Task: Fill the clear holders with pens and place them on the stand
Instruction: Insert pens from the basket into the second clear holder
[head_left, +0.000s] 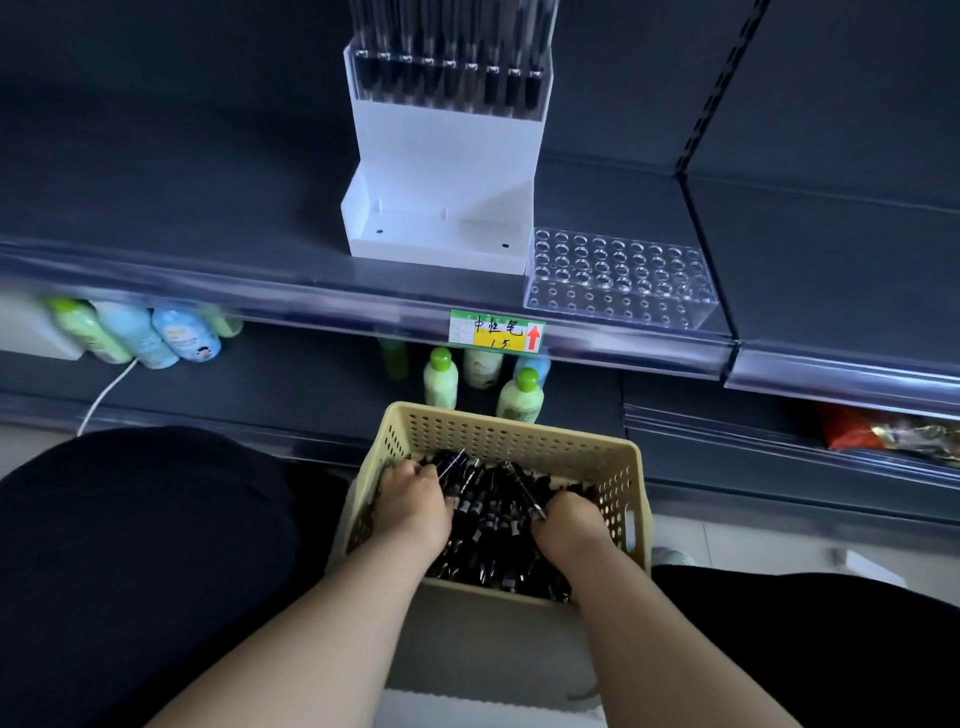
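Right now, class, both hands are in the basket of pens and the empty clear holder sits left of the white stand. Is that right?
Not quite: the head view shows the empty clear holder right of the white stand, not left. The left hand and right hand are indeed in the basket of pens.

Dark shelving (156, 208), pale tiled floor (737, 540)

Shelf-edge price tag (497, 334) — handwritten "中性笔", "1.5"; red arrow

clear glossy plastic holder (621, 278), perforated matt plastic basket (511, 434)
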